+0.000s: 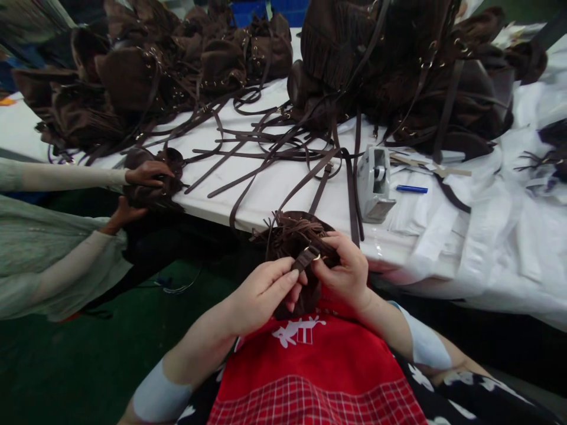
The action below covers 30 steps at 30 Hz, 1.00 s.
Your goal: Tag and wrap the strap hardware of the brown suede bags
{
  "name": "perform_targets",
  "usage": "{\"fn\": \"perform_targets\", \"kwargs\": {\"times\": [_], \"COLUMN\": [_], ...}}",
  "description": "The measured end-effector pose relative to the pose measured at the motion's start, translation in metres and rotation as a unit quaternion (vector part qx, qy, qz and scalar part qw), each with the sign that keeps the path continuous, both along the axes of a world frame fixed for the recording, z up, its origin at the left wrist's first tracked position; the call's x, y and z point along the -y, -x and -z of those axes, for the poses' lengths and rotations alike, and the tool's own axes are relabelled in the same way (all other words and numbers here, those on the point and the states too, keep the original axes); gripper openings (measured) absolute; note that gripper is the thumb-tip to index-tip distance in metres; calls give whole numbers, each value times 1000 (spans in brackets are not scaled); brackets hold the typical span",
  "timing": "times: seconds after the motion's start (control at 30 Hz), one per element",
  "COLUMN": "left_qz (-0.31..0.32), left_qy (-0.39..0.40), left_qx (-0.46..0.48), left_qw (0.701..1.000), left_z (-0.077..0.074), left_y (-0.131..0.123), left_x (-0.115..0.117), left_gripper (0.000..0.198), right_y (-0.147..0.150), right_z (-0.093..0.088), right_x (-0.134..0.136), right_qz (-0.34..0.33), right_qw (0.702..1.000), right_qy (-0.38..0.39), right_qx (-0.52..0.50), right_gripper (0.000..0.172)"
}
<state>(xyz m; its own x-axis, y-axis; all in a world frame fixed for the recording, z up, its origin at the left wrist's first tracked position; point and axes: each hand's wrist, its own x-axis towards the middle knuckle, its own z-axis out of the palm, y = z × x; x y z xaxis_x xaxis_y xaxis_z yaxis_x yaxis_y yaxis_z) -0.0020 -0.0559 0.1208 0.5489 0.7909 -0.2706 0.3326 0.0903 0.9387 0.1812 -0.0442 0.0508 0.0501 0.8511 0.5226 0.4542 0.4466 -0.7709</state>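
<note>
A dark brown fringed bag (pixel 295 230) rests against my red apron, at the near edge of the table. My left hand (pixel 268 289) pinches a short brown strap tab (pixel 305 258) between thumb and fingers. Close beside it, my right hand (pixel 344 265) is closed on the bag next to a gold-coloured metal ring (pixel 316 257). The ring sits at the end of the tab, between my two hands. Long thin brown straps (pixel 316 189) run from the bag back over the table. Parts of the bag's lower body are hidden by my hands.
On the white table (pixel 212 206) stand piles of brown bags (pixel 172 71) with tangled straps. A grey metal tape dispenser (pixel 374 186), a blue pen (pixel 411 189) and clear plastic wrapping (pixel 496 230) lie to the right. At left, a co-worker's hands (pixel 148 177) hold another brown bag.
</note>
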Motion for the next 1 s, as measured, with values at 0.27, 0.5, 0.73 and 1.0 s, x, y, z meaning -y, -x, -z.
{"fn": "perform_targets", "kwargs": {"times": [0.27, 0.5, 0.73, 1.0], "left_qz": [-82, -40, -12, -21], "left_qy": [-248, -5, -26, -152], "left_qx": [0, 37, 109, 27], "left_qw": [965, 998, 994, 988], "left_z": [18, 23, 58, 66], "left_y": [-15, -25, -17, -18], "left_x": [-29, -42, -51, -50], "left_gripper": [17, 32, 47, 43], "right_y": [-5, -54, -201, -239], "right_z": [8, 1, 27, 46], "right_x": [-12, -25, -117, -162], "right_qz": [-106, -106, 227, 220], "right_qw": [983, 993, 947, 865], "right_qy": [103, 44, 127, 254], "right_qx": [-109, 0, 187, 373], "right_gripper": [23, 18, 23, 33]}}
